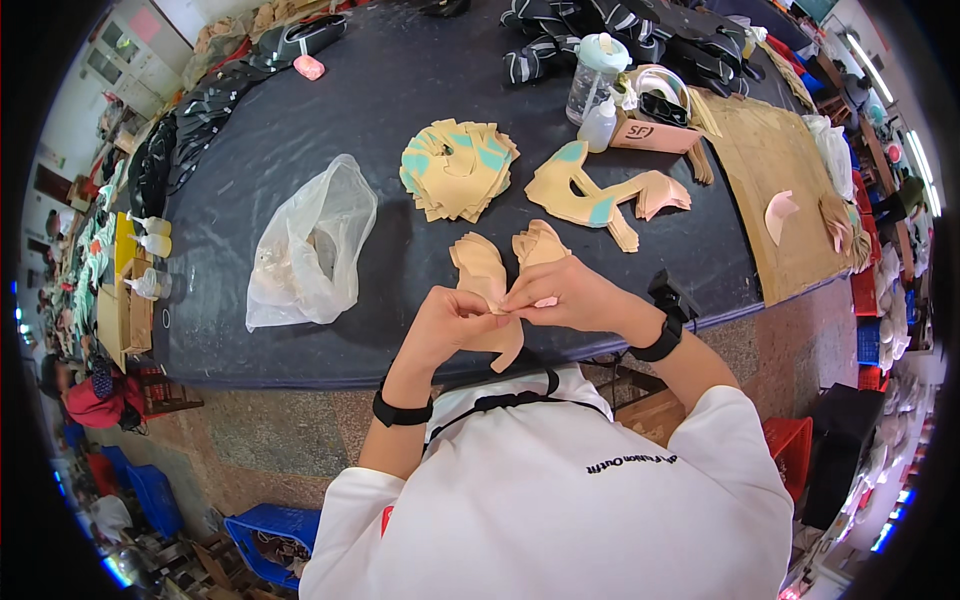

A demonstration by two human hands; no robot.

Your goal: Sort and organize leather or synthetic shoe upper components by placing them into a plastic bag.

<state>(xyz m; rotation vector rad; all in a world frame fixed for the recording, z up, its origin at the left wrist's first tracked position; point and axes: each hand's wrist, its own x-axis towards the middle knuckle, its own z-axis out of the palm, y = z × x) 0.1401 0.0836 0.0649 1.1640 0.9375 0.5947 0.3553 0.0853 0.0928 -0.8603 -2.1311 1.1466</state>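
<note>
My left hand (447, 322) and my right hand (563, 293) meet at the near edge of the dark table (380, 100). Together they pinch one tan cut-out piece (488, 290), which hangs down between them. Just beyond my fingers lies a small stack of the same tan pieces (540, 243). Farther back sit a fanned pile of tan and teal pieces (458, 168) and a longer tan and teal stack (596, 195). Both wrists wear black bands.
A crumpled clear plastic bag (308, 248) lies left of my hands. A plastic jar (594, 75), a small bottle (599, 126) and a cardboard box (655, 130) stand at the back right, beside a brown board (775, 190). Dark shoe parts (200, 120) line the far edge. Blue crates (270, 535) sit on the floor.
</note>
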